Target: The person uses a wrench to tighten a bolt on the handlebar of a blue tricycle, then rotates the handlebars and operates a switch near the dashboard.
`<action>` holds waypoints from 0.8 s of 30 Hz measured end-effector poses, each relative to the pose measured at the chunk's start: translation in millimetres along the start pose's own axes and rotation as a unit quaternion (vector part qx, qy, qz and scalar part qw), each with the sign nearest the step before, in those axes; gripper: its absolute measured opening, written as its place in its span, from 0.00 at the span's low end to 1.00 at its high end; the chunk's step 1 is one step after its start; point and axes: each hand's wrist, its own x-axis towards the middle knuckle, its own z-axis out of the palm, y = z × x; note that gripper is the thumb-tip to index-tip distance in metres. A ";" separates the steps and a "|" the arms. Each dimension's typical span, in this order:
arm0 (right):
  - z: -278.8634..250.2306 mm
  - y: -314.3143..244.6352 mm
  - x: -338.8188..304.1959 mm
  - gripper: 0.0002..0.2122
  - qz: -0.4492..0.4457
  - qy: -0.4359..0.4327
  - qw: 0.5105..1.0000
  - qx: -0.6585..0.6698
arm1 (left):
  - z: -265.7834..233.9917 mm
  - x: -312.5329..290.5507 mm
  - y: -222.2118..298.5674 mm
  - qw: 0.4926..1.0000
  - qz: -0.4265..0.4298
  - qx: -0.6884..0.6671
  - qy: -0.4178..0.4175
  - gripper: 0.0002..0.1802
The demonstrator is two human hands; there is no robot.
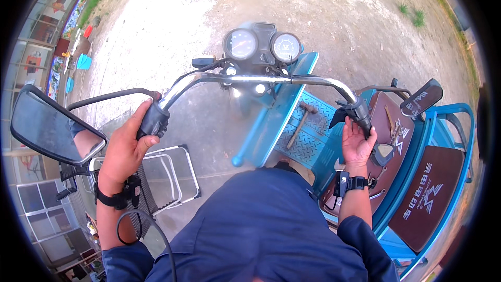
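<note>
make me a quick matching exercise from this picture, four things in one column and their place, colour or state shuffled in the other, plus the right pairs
Things:
1. right hand
2. claw-less hammer
3. twin round gauges
4. padded backrest

Place, colour or state:
A. just beyond the middle of the chrome handlebar
B. maroon
C. lying on the blue diamond-plate footboard
D. palm up at the right grip

Right pairs: 1-D, 2-C, 3-A, 4-B

You face a glossy metal handlebar (255, 79).
Your shirt (245, 214) is matt cloth, the left grip (153, 120) dull plastic, the footplate (322, 125) rough patterned metal, the backrest (441, 169) smooth.
</note>
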 end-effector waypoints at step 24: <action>-137.7 -124.7 -111.0 0.17 0.008 0.234 0.771 -0.593 | 7.2 -7.8 -17.5 0.993 -0.077 -0.093 0.004 0.41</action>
